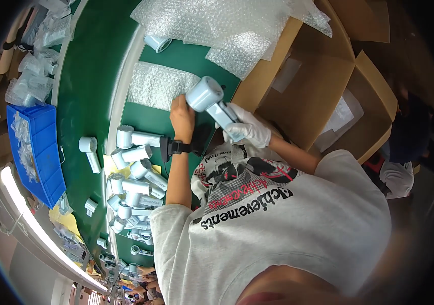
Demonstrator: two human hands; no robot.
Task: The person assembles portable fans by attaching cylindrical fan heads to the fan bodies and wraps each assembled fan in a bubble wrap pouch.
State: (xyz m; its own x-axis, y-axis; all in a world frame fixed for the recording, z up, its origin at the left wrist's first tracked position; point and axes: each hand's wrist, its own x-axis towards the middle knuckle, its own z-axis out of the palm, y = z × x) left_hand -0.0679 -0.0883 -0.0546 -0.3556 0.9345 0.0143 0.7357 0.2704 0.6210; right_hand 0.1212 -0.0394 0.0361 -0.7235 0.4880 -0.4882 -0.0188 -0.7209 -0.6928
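A light-blue hair dryer (pixel 205 94) with a round head and a straight handle is held up in front of my chest. My right hand (pixel 252 129), in a white glove, is closed around its handle. Beside the dryer's head is my bare left hand (pixel 181 118), fingers bent and closed; what they hold, if anything, is hidden. A dark band (pixel 179 147) circles that wrist. Just beyond the left hand, a sheet of bubble wrap (pixel 158 86) lies on the green worktop (pixel 148 116).
Several more hair dryers (pixel 135 188) are heaped near my left forearm. More bubble wrap (pixel 212 23) covers the far worktop, with another dryer (pixel 157 43) beside it. An open cardboard box (pixel 303 66) stands at right. A blue bin (pixel 39 152) sits across the green belt (pixel 79 96).
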